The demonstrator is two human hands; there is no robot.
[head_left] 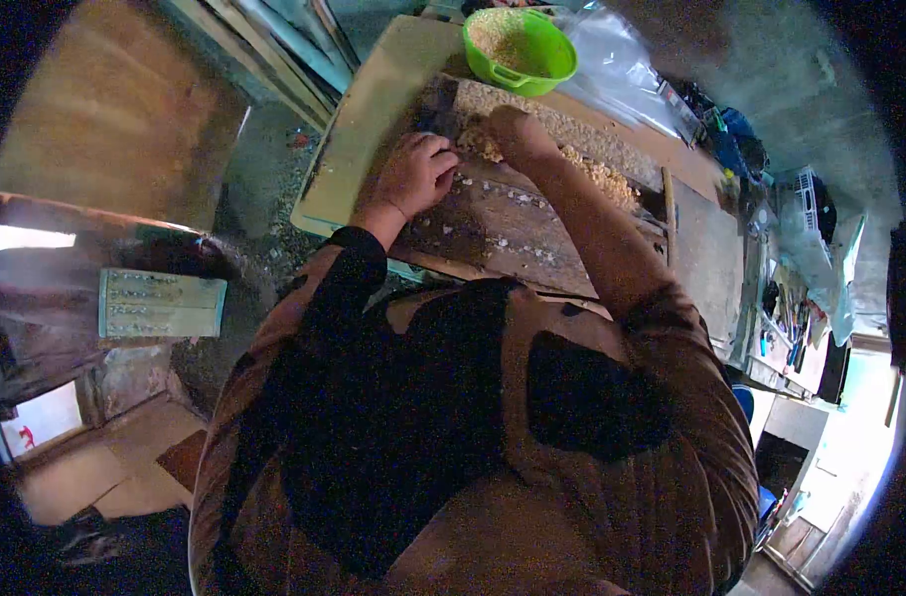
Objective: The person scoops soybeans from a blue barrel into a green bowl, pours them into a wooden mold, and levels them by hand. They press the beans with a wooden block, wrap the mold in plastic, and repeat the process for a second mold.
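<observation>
A worn wooden board [493, 223] carries a pile of pale chopped bits [582, 149] along its far edge, with a green bowl [521, 50] just beyond it. The left hand [413, 174] rests on the board in a closed fist; whether it grips anything I cannot tell. The right hand [513, 129] presses on the pile, its fingers hidden.

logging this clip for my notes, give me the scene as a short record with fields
left hand: clenched, seemingly round the handle of a dark flat tool
right hand: resting on pale chopped pieces; fingers hidden
surface: worn wooden board, scattered with pale bits
behind the board: green bowl holding similar pale bits
</observation>
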